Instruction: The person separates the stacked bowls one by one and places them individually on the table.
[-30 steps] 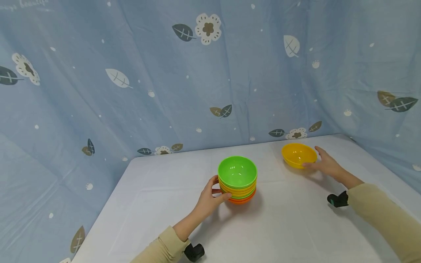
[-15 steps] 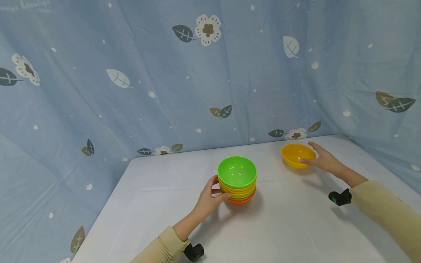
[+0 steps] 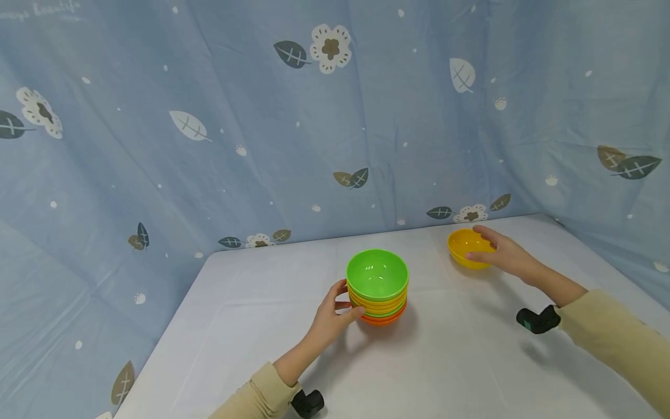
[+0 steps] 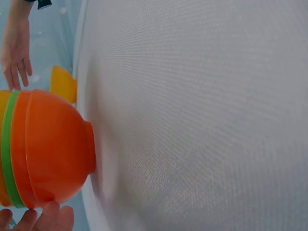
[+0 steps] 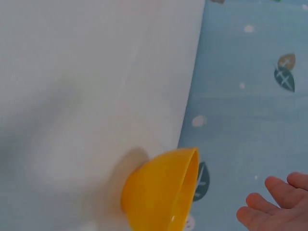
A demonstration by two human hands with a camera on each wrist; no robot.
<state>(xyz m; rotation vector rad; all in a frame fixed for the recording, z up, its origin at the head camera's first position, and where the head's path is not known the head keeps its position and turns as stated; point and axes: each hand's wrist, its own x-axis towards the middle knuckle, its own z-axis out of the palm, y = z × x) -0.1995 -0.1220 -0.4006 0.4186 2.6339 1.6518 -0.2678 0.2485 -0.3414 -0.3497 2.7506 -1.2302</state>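
Observation:
A stack of nested bowls [image 3: 377,276] stands on the white-covered table, with a green bowl on top, yellow and green rims below it, and orange at the bottom. My left hand [image 3: 328,320] holds the stack from its left side, thumb in front and fingers behind. In the left wrist view those fingertips lie against the lower orange bowl [image 4: 55,144]. Toward the back right sits a single yellow bowl [image 3: 462,249], upright. My right hand [image 3: 505,254] hovers over its right side with fingers extended and spread, holding nothing. The right wrist view shows a gap between fingers and yellow bowl [image 5: 156,192].
White cloth covers the table [image 3: 251,314]. Behind it and at both sides hangs a blue curtain [image 3: 235,192] with leaf and flower prints, meeting the table's back edge just beyond the yellow bowl. Black wrist cameras [image 3: 538,319] stick out beneath both wrists.
My right hand has come off the yellow bowl's rim, rising and shifting left. The bowl stays where it was. My left hand and the stack have barely moved.

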